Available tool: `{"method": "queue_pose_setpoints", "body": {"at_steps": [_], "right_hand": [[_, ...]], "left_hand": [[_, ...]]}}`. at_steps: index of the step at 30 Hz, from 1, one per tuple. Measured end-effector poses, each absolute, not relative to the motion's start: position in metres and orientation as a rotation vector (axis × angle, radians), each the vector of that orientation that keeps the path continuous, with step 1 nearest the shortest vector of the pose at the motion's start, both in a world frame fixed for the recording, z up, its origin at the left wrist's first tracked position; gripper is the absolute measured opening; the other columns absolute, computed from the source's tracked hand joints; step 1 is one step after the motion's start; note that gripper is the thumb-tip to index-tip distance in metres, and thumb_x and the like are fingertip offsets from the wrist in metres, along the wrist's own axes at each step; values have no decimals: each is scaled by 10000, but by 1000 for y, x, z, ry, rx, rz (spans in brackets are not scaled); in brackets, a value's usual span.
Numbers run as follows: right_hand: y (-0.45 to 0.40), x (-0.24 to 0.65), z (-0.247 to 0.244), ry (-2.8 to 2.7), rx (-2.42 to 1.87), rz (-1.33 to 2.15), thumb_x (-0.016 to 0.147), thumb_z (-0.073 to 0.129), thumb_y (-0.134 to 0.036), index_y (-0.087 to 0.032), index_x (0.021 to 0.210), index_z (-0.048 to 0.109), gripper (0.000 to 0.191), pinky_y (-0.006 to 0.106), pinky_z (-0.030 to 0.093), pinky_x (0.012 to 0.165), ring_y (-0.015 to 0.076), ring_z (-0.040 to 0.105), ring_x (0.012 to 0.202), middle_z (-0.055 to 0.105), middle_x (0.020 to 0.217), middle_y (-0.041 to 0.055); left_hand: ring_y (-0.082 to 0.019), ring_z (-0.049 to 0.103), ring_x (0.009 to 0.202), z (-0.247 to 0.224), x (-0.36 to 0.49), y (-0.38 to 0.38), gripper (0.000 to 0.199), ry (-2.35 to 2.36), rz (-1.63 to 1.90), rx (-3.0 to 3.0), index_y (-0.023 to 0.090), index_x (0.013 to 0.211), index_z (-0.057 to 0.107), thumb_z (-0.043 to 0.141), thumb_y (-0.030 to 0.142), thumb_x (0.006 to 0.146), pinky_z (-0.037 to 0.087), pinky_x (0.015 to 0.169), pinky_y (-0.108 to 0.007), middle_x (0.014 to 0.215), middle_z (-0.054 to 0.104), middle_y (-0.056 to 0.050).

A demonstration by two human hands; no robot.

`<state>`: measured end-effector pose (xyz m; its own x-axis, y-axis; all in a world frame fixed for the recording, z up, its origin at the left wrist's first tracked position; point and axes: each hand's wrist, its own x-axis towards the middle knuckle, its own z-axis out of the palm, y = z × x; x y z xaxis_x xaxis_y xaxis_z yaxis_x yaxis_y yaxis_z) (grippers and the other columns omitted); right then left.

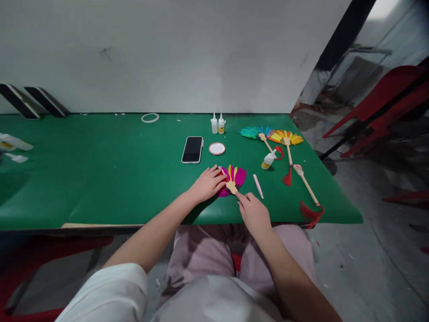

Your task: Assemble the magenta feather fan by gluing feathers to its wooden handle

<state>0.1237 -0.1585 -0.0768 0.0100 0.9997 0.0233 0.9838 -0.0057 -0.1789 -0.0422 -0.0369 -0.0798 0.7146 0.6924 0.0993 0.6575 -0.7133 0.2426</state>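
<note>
A small feather fan [232, 185] with magenta and yellow feathers and a pale wooden neck lies on the green table in front of me. My right hand [255, 213] is closed around its handle, most of which is hidden by the fingers. My left hand [208, 183] lies palm down with fingers stretched out over the fan's left feathers, covering part of them. Right of the fan are pale pink tweezers [258, 186]. A white round lid or dish [217, 148] with a reddish rim sits just beyond it.
Near the lid lies a phone [192, 150]; two glue bottles [217, 124] stand behind. Another glue bottle [269, 159] leans at right, by a blue-green fan [254, 132], a yellow-orange fan [287, 137] and a bare tasselled handle [307, 185]. A white ring [149, 118] lies near the wall.
</note>
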Motion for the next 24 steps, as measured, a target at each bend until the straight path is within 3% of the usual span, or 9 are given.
{"method": "queue_pose_setpoints", "body": {"at_steps": [7, 13, 24], "right_hand": [[-160, 124, -81, -2097, -2093, 108, 879, 437, -238, -264, 1214, 528, 348, 232, 325, 549, 116, 552, 719, 591, 861, 25], [-161, 124, -81, -2111, -2079, 84, 888, 421, -242, -263, 1215, 527, 344, 239, 322, 540, 117, 549, 723, 590, 852, 23], [-160, 124, -82, -2102, -2068, 99, 893, 411, -243, -259, 1206, 531, 336, 235, 317, 538, 119, 548, 717, 591, 858, 25]], "left_hand": [[-259, 274, 1321, -81, -42, -32, 503, 1092, 256, 2715, 188, 1276, 451, 290, 477, 897, 231, 1059, -487, 1356, 443, -90], [-286, 269, 1318, -75, -37, -29, 504, 1093, 217, 2762, 180, 1234, 504, 306, 489, 888, 205, 1059, -506, 1341, 456, -106], [-297, 245, 1328, -77, -34, -17, 497, 1125, 207, 2783, 228, 1260, 487, 318, 502, 880, 216, 1051, -502, 1388, 384, -124]]}}
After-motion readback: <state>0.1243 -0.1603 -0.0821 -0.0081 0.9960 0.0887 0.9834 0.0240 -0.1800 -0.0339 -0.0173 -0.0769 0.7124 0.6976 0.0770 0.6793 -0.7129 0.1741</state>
